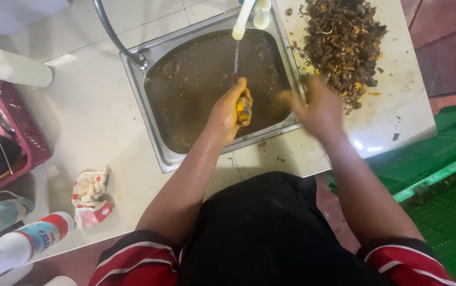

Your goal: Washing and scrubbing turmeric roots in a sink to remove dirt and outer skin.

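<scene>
A crumpled cloth (91,195) lies at the left on the counter (95,116). Over the murky sink (160,139), the left hand (227,112) clamps a yellow-orange piece (244,107) under the tap's (243,20) stream: rinsing, seemingly. The right hand (315,106), blurred, fingers apart and empty, hangs near the dark heap (343,42); next likely needs steady turning under water.

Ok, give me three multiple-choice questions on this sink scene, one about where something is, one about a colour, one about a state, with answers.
1. Where is the dark heap of scraps?
A. on the counter right of the sink
B. inside the pink basket
C. on the green crate

2. What colour shows on the lump in the left hand?
A. blue
B. yellow-orange
C. white

3. What state is the tap in?
A. dry
B. running a thin stream
C. removed

Answers:
1. A, the heap lies on the white counter beside the sink.
2. B, yellow-orange shows between the fingers.
3. B, a thin stream falls into the murky brown water.
</scene>
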